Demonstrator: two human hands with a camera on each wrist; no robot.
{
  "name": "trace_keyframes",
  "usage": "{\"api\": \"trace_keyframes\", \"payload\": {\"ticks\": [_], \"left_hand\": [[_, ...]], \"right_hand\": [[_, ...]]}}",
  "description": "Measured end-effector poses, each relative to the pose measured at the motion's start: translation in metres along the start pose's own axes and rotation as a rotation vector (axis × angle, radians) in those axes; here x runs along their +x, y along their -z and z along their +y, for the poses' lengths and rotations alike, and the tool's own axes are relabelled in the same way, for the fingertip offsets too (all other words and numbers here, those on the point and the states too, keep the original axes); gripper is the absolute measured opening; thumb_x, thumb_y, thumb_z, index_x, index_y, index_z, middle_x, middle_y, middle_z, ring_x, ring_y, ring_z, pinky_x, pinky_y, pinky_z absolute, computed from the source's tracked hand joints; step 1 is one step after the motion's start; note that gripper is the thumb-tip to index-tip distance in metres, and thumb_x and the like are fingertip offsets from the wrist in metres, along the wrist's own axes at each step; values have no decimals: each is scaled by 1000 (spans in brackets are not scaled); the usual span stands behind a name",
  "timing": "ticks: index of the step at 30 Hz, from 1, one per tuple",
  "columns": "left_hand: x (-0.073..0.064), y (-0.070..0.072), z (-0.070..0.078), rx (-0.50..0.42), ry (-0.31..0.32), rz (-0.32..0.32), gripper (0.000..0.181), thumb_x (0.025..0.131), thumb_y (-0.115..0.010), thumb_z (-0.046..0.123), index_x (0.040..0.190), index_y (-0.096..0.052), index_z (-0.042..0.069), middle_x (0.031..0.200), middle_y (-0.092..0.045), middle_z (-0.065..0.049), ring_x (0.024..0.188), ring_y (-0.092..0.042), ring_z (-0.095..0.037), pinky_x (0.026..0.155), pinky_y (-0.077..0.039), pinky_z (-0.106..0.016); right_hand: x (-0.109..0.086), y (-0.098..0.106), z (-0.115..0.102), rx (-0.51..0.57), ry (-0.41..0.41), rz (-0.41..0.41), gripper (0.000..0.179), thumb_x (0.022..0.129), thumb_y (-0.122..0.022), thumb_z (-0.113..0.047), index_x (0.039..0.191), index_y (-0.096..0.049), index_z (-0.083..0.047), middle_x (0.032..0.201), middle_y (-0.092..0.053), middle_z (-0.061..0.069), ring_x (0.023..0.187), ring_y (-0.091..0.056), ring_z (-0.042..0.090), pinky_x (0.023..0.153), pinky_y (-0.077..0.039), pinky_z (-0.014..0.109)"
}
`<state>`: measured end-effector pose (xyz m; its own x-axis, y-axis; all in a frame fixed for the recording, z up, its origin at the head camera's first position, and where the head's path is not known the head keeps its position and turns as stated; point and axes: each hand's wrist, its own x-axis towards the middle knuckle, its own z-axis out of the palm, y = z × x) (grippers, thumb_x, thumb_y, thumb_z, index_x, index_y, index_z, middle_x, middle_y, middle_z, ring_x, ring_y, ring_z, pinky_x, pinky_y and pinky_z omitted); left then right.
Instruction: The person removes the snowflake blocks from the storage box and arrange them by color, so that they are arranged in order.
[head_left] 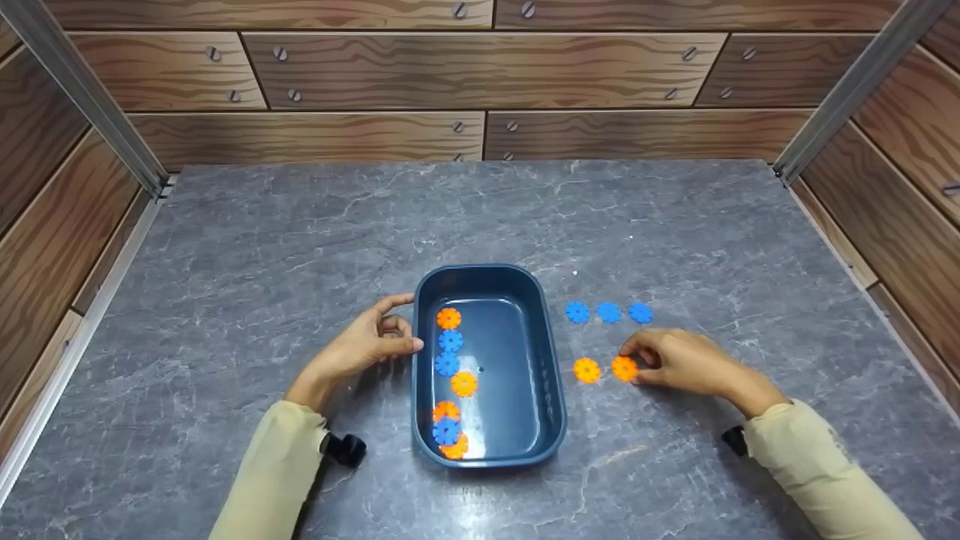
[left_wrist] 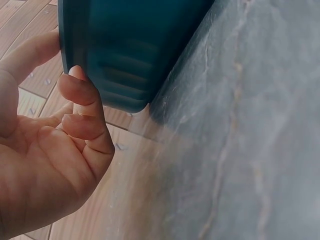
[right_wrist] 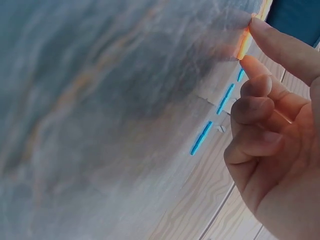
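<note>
My left hand (head_left: 367,341) grips the left rim of a dark blue plastic tub (head_left: 556,420), its thumb at the edge and other fingers curled beside the wall. The left wrist view shows the tub (left_wrist: 135,45) from outside. Right of the tub, my right hand (head_left: 679,364) pinches an orange notched disc (head_left: 624,368) between thumb and index finger, low at the tabletop. The disc (right_wrist: 243,45) appears edge-on in the right wrist view, the remaining fingers curled. Another orange disc (head_left: 586,370) lies flat between it and the tub.
Three blue notched discs (head_left: 608,312) lie in a row behind the orange pair. Inside the tub, several orange (head_left: 464,384) and blue discs (head_left: 450,340) line the left side, some overlapping near the front. Wood-patterned panels (head_left: 480,71) enclose the grey marbled table (head_left: 315,225).
</note>
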<state>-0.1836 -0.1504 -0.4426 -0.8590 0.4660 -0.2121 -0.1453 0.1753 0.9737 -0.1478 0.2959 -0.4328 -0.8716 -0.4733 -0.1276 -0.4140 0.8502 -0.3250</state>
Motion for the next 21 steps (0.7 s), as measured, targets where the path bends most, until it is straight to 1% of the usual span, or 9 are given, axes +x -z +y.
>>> {"api": "trace_keyframes", "payload": {"ticks": [6, 9, 11, 14, 18, 21], "left_hand": [[0, -1, 1, 1, 6, 4, 77, 85, -70, 10, 148, -26, 3, 83, -56, 2, 63, -45, -9, 57, -36, -22], [0, 0, 1, 1, 11, 7, 77, 85, -70, 10, 148, -26, 4, 83, -56, 1, 63, -45, -9, 58, -36, -22], [0, 0, 1, 4, 13, 10, 76, 85, -70, 10, 147, -27, 4, 84, -56, 1, 64, -45, -9, 58, -36, -22], [-1, 0, 1, 6, 13, 13, 76, 85, -71, 10, 147, -27, 5, 85, -56, 1, 64, -45, -9, 57, -36, -22], [-1, 0, 0, 7, 10, 13, 76, 85, -71, 10, 147, -28, 5, 86, -56, 1, 64, -45, -9, 57, -36, -22], [-1, -1, 0, 0, 10, 15, 76, 85, -71, 10, 147, -28, 4, 86, -56, 1, 64, -45, -9, 57, -36, -22]], "right_hand": [[-1, 2, -2, 10, 1, 11, 33, 83, -74, -30, 112, -66, -16, 77, -49, -11, 68, -41, 1, 62, -34, 22], [-1, 3, -5, 45, 0, 32, 36, 85, -73, -29, 117, -63, -16, 81, -53, -9, 69, -43, 3, 64, -37, 24], [-1, 4, -8, 86, 6, 52, 39, 86, -72, -27, 121, -61, -14, 85, -55, -7, 70, -44, 3, 64, -39, 24], [0, 5, -12, 214, 30, 67, 44, 88, -70, -23, 127, -56, -9, 90, -56, 1, 70, -45, 2, 63, -40, 23], [-1, 8, -21, 459, 64, 70, 47, 90, -68, -18, 130, -51, 0, 93, -51, 10, 71, -44, 3, 61, -41, 22], [-2, 11, -28, 622, 96, 75, 47, 91, -66, -12, 130, -48, 4, 93, -46, 13, 72, -44, 4, 59, -40, 22]]}}
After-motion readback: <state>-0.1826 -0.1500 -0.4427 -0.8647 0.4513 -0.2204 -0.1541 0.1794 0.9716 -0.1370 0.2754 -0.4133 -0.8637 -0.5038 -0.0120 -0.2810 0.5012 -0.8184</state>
